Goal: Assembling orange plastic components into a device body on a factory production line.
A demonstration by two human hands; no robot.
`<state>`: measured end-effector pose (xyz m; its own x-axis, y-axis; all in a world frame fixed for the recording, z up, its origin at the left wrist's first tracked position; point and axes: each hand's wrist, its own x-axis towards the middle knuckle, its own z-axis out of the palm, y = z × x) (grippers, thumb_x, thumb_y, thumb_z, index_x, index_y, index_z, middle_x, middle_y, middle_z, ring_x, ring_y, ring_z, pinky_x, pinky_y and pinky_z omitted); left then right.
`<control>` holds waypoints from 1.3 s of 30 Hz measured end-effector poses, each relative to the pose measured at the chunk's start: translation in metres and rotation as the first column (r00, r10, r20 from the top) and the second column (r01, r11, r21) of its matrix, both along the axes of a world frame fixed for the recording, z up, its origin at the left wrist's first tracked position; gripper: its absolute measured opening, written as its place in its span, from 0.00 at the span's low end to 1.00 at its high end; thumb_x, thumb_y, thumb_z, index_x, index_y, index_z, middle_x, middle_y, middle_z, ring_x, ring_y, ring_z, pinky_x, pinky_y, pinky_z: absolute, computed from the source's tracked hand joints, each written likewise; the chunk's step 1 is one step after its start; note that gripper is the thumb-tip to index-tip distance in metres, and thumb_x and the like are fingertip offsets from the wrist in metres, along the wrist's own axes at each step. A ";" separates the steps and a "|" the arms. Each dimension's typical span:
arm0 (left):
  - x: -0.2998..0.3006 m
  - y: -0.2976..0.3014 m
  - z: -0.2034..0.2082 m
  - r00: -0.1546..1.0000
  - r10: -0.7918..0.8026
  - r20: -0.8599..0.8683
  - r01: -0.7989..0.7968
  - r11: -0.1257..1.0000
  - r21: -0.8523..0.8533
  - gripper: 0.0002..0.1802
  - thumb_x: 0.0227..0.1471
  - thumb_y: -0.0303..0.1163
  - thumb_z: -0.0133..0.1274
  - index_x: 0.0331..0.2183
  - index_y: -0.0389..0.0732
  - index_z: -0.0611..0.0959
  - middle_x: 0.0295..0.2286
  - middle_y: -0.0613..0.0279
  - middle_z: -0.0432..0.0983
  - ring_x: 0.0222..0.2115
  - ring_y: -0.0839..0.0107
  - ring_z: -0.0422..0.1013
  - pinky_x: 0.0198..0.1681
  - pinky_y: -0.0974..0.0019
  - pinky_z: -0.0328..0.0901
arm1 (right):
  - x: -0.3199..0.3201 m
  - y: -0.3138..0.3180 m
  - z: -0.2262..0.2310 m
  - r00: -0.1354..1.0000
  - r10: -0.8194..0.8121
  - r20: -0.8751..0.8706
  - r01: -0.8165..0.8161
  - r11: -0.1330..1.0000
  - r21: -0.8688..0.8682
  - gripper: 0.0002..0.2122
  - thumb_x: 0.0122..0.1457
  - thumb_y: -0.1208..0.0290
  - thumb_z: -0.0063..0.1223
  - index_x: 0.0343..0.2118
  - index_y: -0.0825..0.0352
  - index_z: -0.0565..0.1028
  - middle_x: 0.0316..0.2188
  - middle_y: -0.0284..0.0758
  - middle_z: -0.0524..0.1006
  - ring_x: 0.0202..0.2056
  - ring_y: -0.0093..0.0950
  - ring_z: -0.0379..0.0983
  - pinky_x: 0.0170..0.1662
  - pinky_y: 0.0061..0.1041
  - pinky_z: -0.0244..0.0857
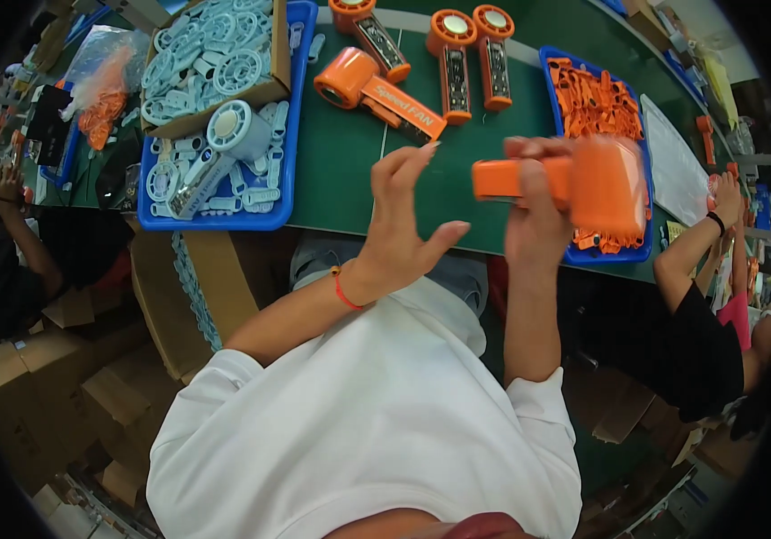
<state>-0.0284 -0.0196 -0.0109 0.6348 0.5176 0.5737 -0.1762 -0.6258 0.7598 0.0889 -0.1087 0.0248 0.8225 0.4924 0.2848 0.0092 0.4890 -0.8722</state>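
Just beyond the white shirt (376, 386), two bare hands are hovering apart. The left hand (394, 220) is holding nothing, its fingers pointing away from the body and its thumb sticking out sideways. The right hand (536, 216) is clasping an orange fan (608, 189) around the handle, thumb in front and fingers behind. That fan is hanging over the green table (341, 193), its head (blurring here, so finer details are escaping me) partly covering a blue tray (619, 257) of small orange parts (592, 99).

I am judging the fan to be fairly light, stiff and smooth, perhaps slippery, with its bulky head probably weighing that end down. Gripping the handle close to the head is looking safest, the head likely being the more fragile end.

To the left, a second blue tray (224, 223) is bearing pale blue parts, a pale blue fan (240, 130) and a cardboard box (279, 54). Farther across, another orange fan (350, 79) is lying near the left fingertips (I cannot tell whether they are touching), and three opened fans (455, 85) are baring silvery handle insides. Off to the far right, another person's hand (727, 198) is showing.
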 end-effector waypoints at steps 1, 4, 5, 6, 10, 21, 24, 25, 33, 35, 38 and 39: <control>0.000 0.006 -0.004 0.995 -0.025 0.101 0.038 0.991 -0.131 0.26 0.45 0.27 0.56 0.47 0.37 0.69 0.40 0.54 0.65 0.40 0.66 0.65 0.44 0.66 0.61 | 0.011 -0.008 -0.007 0.992 -0.018 0.123 0.008 0.997 0.082 0.14 0.52 0.79 0.52 0.41 0.64 0.65 0.34 0.34 0.69 0.40 0.31 0.68 0.50 0.33 0.61; -0.008 0.021 -0.025 0.936 -0.249 -0.248 0.156 0.927 -0.341 0.13 0.45 0.25 0.54 0.37 0.38 0.77 0.29 0.57 0.71 0.32 0.66 0.68 0.39 0.66 0.63 | 0.029 -0.025 -0.056 0.597 0.105 0.795 0.337 0.866 -0.368 0.07 0.51 0.79 0.52 0.32 0.63 0.67 0.29 0.31 0.69 0.34 0.25 0.67 0.43 0.26 0.63; -0.006 0.021 -0.024 0.938 -0.249 -0.240 0.161 0.929 -0.332 0.13 0.45 0.25 0.54 0.37 0.38 0.77 0.29 0.57 0.71 0.32 0.66 0.68 0.39 0.66 0.63 | 0.018 -0.023 -0.055 0.776 0.016 0.631 0.264 0.899 -0.348 0.06 0.50 0.79 0.53 0.30 0.64 0.68 0.27 0.30 0.70 0.30 0.24 0.67 0.39 0.25 0.63; -0.003 0.017 -0.023 0.952 -0.204 -0.229 0.173 0.973 -0.150 0.09 0.44 0.25 0.54 0.32 0.38 0.77 0.25 0.58 0.71 0.28 0.64 0.68 0.35 0.65 0.62 | 0.009 -0.020 -0.053 0.907 -0.043 0.420 0.186 0.934 -0.306 0.05 0.50 0.79 0.54 0.28 0.65 0.70 0.25 0.30 0.71 0.27 0.23 0.68 0.35 0.25 0.63; -0.011 0.021 -0.024 0.966 -0.139 -0.219 0.159 0.984 0.077 0.06 0.42 0.24 0.54 0.28 0.39 0.78 0.23 0.58 0.72 0.26 0.60 0.67 0.31 0.63 0.61 | 0.003 -0.021 0.002 0.698 -0.083 0.711 0.228 0.967 -0.110 0.05 0.51 0.75 0.55 0.30 0.64 0.71 0.28 0.33 0.73 0.28 0.27 0.70 0.36 0.29 0.64; -0.003 0.016 -0.014 0.902 -0.370 0.220 0.404 0.549 -0.732 0.38 0.53 0.40 0.52 0.57 0.38 0.52 0.51 0.57 0.57 0.51 0.69 0.58 0.51 0.67 0.59 | -0.019 -0.010 -0.018 0.930 0.317 0.185 -0.117 0.736 -0.667 0.24 0.48 0.74 0.58 0.49 0.71 0.64 0.41 0.37 0.70 0.41 0.26 0.67 0.44 0.22 0.61; 0.008 0.016 -0.012 0.894 -0.298 0.334 0.433 0.391 -0.812 0.36 0.51 0.38 0.55 0.55 0.39 0.56 0.50 0.60 0.59 0.50 0.71 0.60 0.53 0.67 0.58 | -0.012 -0.020 -0.026 0.799 0.475 0.368 -0.094 0.704 -0.704 0.35 0.51 0.69 0.57 0.59 0.73 0.51 0.47 0.38 0.65 0.42 0.28 0.66 0.46 0.22 0.60; 0.008 0.016 -0.014 0.895 -0.303 0.328 0.430 0.385 -0.817 0.36 0.51 0.38 0.55 0.55 0.39 0.56 0.50 0.60 0.59 0.50 0.71 0.60 0.53 0.67 0.58 | -0.013 -0.021 -0.028 0.805 0.471 0.360 -0.095 0.702 -0.706 0.35 0.51 0.69 0.57 0.59 0.73 0.51 0.47 0.38 0.65 0.42 0.28 0.66 0.46 0.22 0.60; 0.008 0.015 -0.029 0.892 -0.292 0.345 0.435 0.346 -0.831 0.36 0.48 0.38 0.58 0.53 0.37 0.59 0.47 0.61 0.63 0.48 0.72 0.62 0.52 0.68 0.58 | -0.030 -0.021 -0.046 0.916 0.307 0.260 -0.076 0.767 -0.638 0.28 0.55 0.71 0.53 0.57 0.73 0.57 0.44 0.37 0.67 0.38 0.21 0.67 0.42 0.19 0.63; 0.005 0.015 -0.030 0.898 -0.300 0.321 0.420 0.371 -0.828 0.36 0.48 0.38 0.58 0.53 0.37 0.59 0.47 0.61 0.63 0.48 0.72 0.62 0.52 0.69 0.59 | -0.034 -0.019 -0.056 0.917 0.272 0.291 -0.047 0.800 -0.598 0.27 0.55 0.73 0.53 0.57 0.73 0.57 0.45 0.38 0.68 0.41 0.23 0.67 0.43 0.20 0.63; 0.001 0.012 -0.025 0.919 -0.283 0.275 0.383 0.476 -0.792 0.38 0.47 0.39 0.58 0.53 0.37 0.58 0.47 0.60 0.62 0.48 0.70 0.62 0.52 0.66 0.58 | -0.031 -0.022 -0.055 0.924 0.283 0.256 -0.088 0.812 -0.577 0.27 0.53 0.76 0.52 0.56 0.73 0.59 0.48 0.40 0.68 0.45 0.26 0.67 0.46 0.23 0.62; 0.000 0.013 -0.022 0.932 -0.262 0.251 0.358 0.551 -0.754 0.39 0.46 0.39 0.59 0.54 0.37 0.58 0.48 0.59 0.62 0.48 0.68 0.61 0.52 0.64 0.57 | -0.027 -0.023 -0.051 0.928 0.322 0.187 -0.155 0.791 -0.592 0.27 0.52 0.78 0.53 0.56 0.73 0.60 0.49 0.41 0.68 0.47 0.29 0.67 0.47 0.24 0.62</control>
